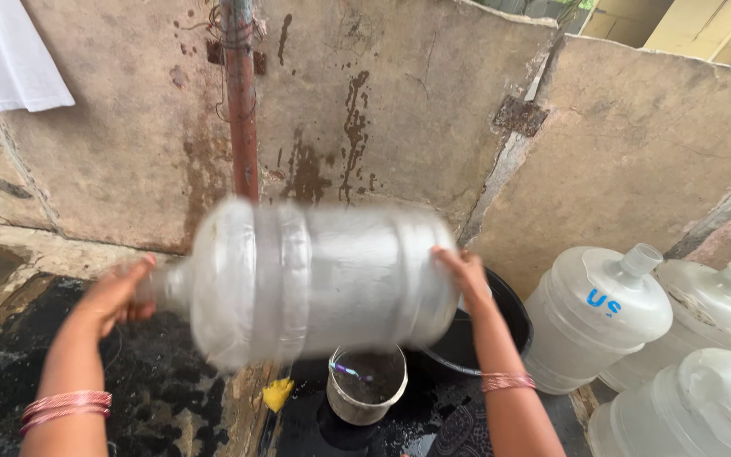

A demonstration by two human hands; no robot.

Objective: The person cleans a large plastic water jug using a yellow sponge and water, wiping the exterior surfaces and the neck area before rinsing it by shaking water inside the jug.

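I hold a large clear plastic water jug (315, 279) sideways in the air, blurred by motion. My left hand (116, 296) is closed around its neck at the left end. My right hand (465, 275) presses flat against its base at the right end. Both wrists wear pink bangles. Below the jug stands a small round container (367, 385) with water in it, next to a yellow scrap (277, 393) on the wet dark floor.
A black basin (475, 338) sits behind my right arm. Three more clear jugs (598, 313) stand at the right. A rusty vertical pipe (241, 93) runs down the stained concrete wall. A white cloth (10, 51) hangs at the top left.
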